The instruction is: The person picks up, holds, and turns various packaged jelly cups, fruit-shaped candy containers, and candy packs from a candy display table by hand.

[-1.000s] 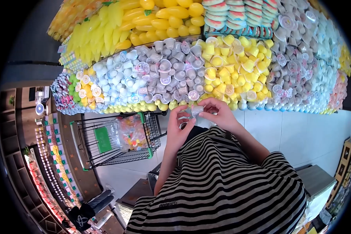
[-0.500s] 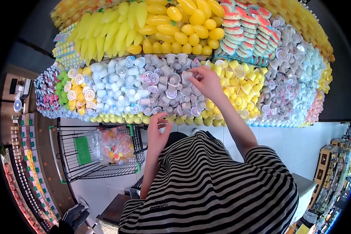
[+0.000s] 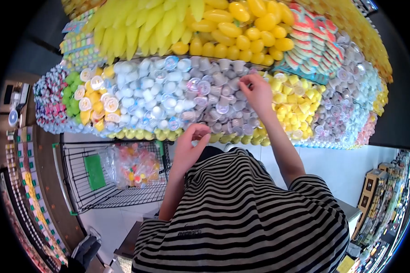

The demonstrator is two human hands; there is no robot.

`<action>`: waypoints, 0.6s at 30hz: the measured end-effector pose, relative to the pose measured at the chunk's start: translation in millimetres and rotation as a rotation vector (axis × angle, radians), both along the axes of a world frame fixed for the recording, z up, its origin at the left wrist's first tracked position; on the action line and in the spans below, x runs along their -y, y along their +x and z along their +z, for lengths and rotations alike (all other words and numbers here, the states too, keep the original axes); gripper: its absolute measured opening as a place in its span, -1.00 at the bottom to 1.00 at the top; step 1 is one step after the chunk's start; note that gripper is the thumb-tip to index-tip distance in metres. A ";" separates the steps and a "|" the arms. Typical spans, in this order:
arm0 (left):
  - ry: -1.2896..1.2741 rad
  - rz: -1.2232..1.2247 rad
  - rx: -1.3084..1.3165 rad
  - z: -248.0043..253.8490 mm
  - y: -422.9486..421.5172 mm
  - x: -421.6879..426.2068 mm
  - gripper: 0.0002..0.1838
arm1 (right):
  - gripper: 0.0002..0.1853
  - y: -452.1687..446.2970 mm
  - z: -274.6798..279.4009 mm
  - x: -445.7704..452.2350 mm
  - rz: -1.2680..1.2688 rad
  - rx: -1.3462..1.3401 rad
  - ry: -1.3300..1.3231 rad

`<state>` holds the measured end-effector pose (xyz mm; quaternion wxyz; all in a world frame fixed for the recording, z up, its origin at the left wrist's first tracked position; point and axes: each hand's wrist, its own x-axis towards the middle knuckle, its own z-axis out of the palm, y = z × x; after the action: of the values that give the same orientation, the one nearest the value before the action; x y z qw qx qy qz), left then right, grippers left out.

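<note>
My right hand [image 3: 258, 94] is over the grey-lilac jelly cups [image 3: 223, 86] in the middle of the display. Its thumb and fingertips are drawn together in a pinch, and I cannot make out what is between them. Lower and to the left, my left hand [image 3: 190, 146] hovers at the front edge of the pile. Its fingers are loosely curled with the thumb apart, and nothing shows in it. Yellow jelly cups [image 3: 300, 102] lie just right of my right hand. Pale blue-white cups [image 3: 146, 93] fill the section to the left.
A wire shopping cart [image 3: 91, 202] with a green panel stands at lower left, holding a clear bag of colourful sweets [image 3: 139, 166]. Behind the cups rise yellow mango-shaped packs [image 3: 241, 32], long yellow-green packs [image 3: 146, 27] and red-white sweets [image 3: 316, 41]. Shelves [image 3: 387, 195] line the right.
The view has shifted, so the display sits further right. A grey cup seen at my right fingertips is no longer distinct. My left hand is slightly lower against the pile's front edge.
</note>
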<state>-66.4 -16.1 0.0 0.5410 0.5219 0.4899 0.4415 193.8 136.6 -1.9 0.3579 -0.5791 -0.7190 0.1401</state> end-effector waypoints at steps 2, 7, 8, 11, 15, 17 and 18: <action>-0.010 -0.025 -0.183 -0.5 -10.4 -4.4 -0.84 | -0.85 -3.1 4.6 1.5 -0.021 0.016 -0.015; 0.144 0.073 -0.565 -20.0 -31.3 -9.2 -0.86 | -0.83 -0.5 10.6 11.5 0.010 -0.129 -0.093; 0.165 0.092 -0.540 -25.5 -35.9 -10.3 -0.86 | -0.83 -1.7 13.6 16.6 -0.001 -0.176 -0.110; 0.129 0.148 -0.459 -29.6 -44.2 -12.5 -0.88 | -0.91 3.1 15.3 37.8 0.008 -0.325 -0.113; -0.033 0.062 -0.502 -3.4 -41.8 -16.0 -0.89 | -0.55 -3.2 6.7 75.4 0.010 -0.488 -0.242; -0.009 -0.004 -0.521 1.3 -35.3 -18.2 -0.89 | -0.60 -10.1 -6.5 94.8 -0.016 -0.578 -0.476; 0.059 0.003 -0.472 3.6 -27.5 -19.7 -0.90 | -0.81 -17.9 -8.9 102.5 0.027 -0.619 -0.536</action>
<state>-93.8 3.6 3.6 0.3951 0.6256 0.5905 0.3223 175.9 34.1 -10.8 0.3920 -0.5729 -0.5229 0.4947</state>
